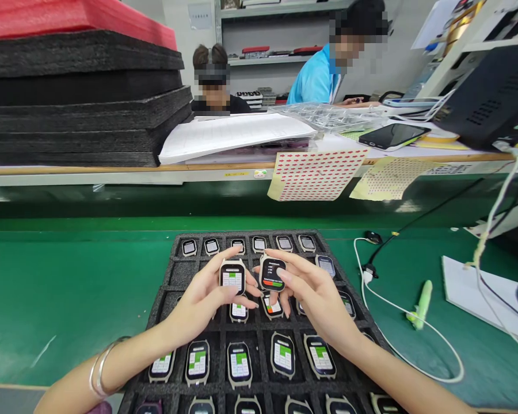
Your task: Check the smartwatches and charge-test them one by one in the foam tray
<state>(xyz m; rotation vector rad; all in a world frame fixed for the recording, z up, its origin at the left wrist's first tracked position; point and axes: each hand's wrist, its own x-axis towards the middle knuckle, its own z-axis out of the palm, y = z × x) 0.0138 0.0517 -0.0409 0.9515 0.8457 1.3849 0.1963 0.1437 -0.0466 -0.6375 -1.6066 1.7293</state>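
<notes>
A black foam tray [172, 276] with many cells lies on the green belt and holds several smartwatch bodies with lit screens. My left hand [201, 305] is closed round one watch body [232, 276] whose screen shows a green and white grid. My right hand [315, 296] grips another watch body [272, 273] with a dark screen and a coloured bar. Both are held side by side above the middle of the tray. More watches [239, 363] sit in the near rows.
A white cable [414, 313] and a green marker [422, 302] lie right of the tray. Sticker sheets [315, 175] hang from the shelf edge. Black foam sheets [77, 109] are stacked far left. Two people sit behind the shelf. A phone [392, 135] rests there.
</notes>
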